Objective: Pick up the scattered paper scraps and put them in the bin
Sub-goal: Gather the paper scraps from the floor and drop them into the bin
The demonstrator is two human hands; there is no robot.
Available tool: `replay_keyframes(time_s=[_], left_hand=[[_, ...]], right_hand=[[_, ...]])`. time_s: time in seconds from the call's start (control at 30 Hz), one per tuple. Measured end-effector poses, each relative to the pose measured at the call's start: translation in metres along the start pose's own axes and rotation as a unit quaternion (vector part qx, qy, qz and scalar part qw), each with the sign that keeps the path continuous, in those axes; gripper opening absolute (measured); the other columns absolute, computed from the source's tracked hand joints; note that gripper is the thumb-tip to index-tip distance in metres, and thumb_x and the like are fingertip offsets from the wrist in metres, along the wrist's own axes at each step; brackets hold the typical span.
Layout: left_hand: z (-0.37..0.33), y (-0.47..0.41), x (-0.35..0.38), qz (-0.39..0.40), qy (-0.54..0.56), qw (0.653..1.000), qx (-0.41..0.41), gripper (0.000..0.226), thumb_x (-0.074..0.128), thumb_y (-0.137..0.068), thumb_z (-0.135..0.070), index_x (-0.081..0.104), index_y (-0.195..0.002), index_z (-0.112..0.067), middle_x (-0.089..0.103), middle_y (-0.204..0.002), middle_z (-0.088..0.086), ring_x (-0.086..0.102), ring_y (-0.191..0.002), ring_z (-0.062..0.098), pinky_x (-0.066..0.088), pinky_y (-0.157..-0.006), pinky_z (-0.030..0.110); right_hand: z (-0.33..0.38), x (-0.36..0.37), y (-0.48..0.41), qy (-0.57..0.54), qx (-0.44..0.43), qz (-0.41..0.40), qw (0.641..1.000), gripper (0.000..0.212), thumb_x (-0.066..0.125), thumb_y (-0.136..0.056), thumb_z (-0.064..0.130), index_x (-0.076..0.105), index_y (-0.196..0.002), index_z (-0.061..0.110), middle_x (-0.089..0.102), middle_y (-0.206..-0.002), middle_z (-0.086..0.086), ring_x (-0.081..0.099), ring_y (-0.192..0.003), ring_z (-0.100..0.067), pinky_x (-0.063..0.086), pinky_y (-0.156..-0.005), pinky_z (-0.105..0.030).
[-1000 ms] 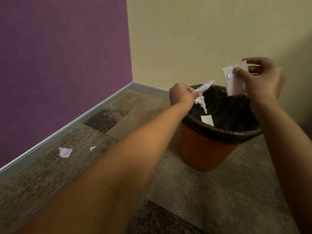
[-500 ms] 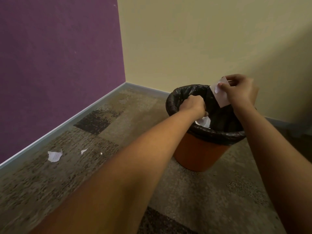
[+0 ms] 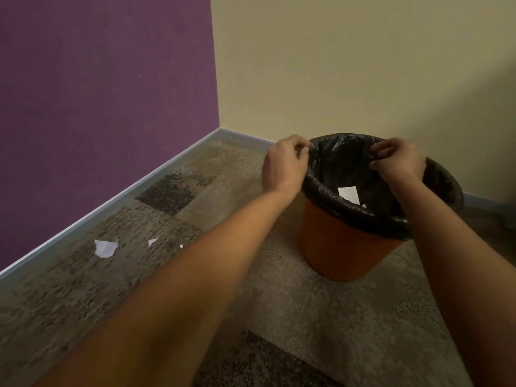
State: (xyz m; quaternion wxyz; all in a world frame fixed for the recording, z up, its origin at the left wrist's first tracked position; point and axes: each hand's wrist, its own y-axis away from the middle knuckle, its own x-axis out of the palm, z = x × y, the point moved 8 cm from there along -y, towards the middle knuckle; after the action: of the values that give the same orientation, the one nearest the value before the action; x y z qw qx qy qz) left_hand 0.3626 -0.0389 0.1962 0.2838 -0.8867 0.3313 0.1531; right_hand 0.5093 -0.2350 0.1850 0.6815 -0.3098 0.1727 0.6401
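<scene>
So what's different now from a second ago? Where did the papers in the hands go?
The left hand and right hand let go of their paper pieces over the round orange bin; white paper shows inside it. Both came down to the black plastic bin liner and now seem to pinch its rim. The torn white scraps on the carpet by the purple wall stayed put.

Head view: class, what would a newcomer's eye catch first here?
An orange bin stands by the yellow wall, the left hand and right hand pinching its black liner. White scraps lie on the carpet near the purple wall, and paper lies inside the bin.
</scene>
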Motion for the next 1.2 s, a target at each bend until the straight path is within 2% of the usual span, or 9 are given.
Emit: replay_keyframes(time_s=[0.1, 0.2, 0.4, 0.53, 0.63, 0.9, 1.0, 1.1, 1.2], left_hand=[[0.039, -0.002, -0.023, -0.03, -0.012, 0.999, -0.024, 0.017, 0.058, -0.092, -0.019, 0.071, -0.104, -0.017, 0.074, -0.1, 0.003, 0.069, -0.088, 0.016, 0.059, -0.078, 0.03], [0.09, -0.003, -0.047, -0.053, -0.036, 0.995, -0.07, 0.018, 0.058, -0.092, -0.017, 0.07, -0.105, -0.015, 0.073, -0.102, 0.003, 0.066, -0.085, 0.013, 0.059, -0.078, 0.028], [0.21, 0.009, -0.106, -0.105, -0.095, 0.967, -0.212, 0.019, 0.057, -0.093, -0.015, 0.071, -0.107, -0.015, 0.072, -0.107, 0.004, 0.064, -0.085, 0.015, 0.048, -0.072, 0.021], [0.274, 0.03, -0.145, -0.144, -0.108, 0.94, -0.29, 0.02, 0.055, -0.093, -0.014, 0.071, -0.106, -0.012, 0.072, -0.108, 0.008, 0.067, -0.096, 0.026, 0.045, -0.074, 0.025], [0.317, 0.043, -0.167, -0.154, -0.122, 0.922, -0.333, 0.023, 0.053, -0.092, -0.013, 0.07, -0.106, -0.012, 0.072, -0.108, 0.012, 0.066, -0.099, 0.031, 0.05, -0.081, 0.031], [0.394, 0.07, -0.2, -0.143, -0.153, 0.894, -0.395, 0.025, 0.057, -0.087, -0.013, 0.068, -0.109, -0.008, 0.069, -0.112, 0.018, 0.063, -0.107, 0.034, 0.049, -0.091, 0.035], [0.417, 0.074, -0.203, -0.121, -0.165, 0.889, -0.41, 0.03, 0.062, -0.087, -0.019, 0.064, -0.116, -0.011, 0.065, -0.12, 0.018, 0.06, -0.112, 0.035, 0.048, -0.094, 0.037], [0.431, 0.076, -0.204, -0.085, -0.2, 0.889, -0.402, 0.041, 0.063, -0.087, -0.02, 0.058, -0.128, -0.014, 0.057, -0.132, 0.018, 0.055, -0.12, 0.035, 0.045, -0.099, 0.037], [0.44, 0.07, -0.203, -0.035, -0.259, 0.901, -0.348, 0.049, 0.062, -0.086, -0.014, 0.052, -0.134, -0.011, 0.047, -0.139, 0.021, 0.047, -0.126, 0.038, 0.041, -0.103, 0.039]], right_hand=[[0.023, 0.001, 0.012, -0.034, -0.033, -0.043, 0.998, 0.017, 0.064, -0.084, 0.012, 0.072, -0.097, 0.02, 0.071, -0.097, -0.004, 0.066, -0.099, -0.02, 0.051, -0.095, -0.035], [0.063, 0.012, 0.041, -0.087, -0.126, -0.074, 0.986, 0.013, 0.062, -0.087, 0.022, 0.07, -0.096, 0.019, 0.069, -0.089, -0.001, 0.065, -0.086, -0.015, 0.053, -0.087, -0.033], [0.123, 0.113, 0.114, -0.088, -0.257, 0.075, 0.96, 0.009, 0.063, -0.09, 0.02, 0.069, -0.095, 0.016, 0.064, -0.081, 0.006, 0.058, -0.07, -0.006, 0.044, -0.064, -0.015], [0.117, 0.215, 0.154, -0.022, -0.262, 0.21, 0.942, 0.014, 0.061, -0.091, 0.016, 0.069, -0.102, 0.015, 0.071, -0.092, -0.001, 0.059, -0.075, -0.007, 0.045, -0.069, -0.019], [0.103, 0.28, 0.187, 0.014, -0.252, 0.288, 0.924, 0.019, 0.058, -0.092, 0.014, 0.069, -0.108, 0.013, 0.073, -0.101, -0.008, 0.067, -0.087, -0.018, 0.053, -0.079, -0.026], [0.061, 0.4, 0.242, 0.144, -0.235, 0.417, 0.866, 0.03, 0.049, -0.094, 0.01, 0.062, -0.122, 0.011, 0.065, -0.117, -0.019, 0.063, -0.106, -0.032, 0.052, -0.091, -0.037], [0.054, 0.427, 0.256, 0.187, -0.274, 0.449, 0.83, 0.038, 0.051, -0.094, 0.011, 0.053, -0.132, 0.014, 0.053, -0.133, -0.016, 0.055, -0.12, -0.033, 0.047, -0.099, -0.039], [0.048, 0.448, 0.272, 0.21, -0.313, 0.489, 0.787, 0.053, 0.044, -0.097, 0.006, 0.035, -0.146, 0.023, 0.024, -0.156, -0.01, 0.033, -0.139, -0.032, 0.033, -0.113, -0.042], [0.05, 0.455, 0.282, 0.232, -0.363, 0.485, 0.761, 0.053, 0.039, -0.098, 0.002, 0.036, -0.146, 0.024, 0.019, -0.159, -0.007, 0.025, -0.143, -0.03, 0.031, -0.115, -0.042]])
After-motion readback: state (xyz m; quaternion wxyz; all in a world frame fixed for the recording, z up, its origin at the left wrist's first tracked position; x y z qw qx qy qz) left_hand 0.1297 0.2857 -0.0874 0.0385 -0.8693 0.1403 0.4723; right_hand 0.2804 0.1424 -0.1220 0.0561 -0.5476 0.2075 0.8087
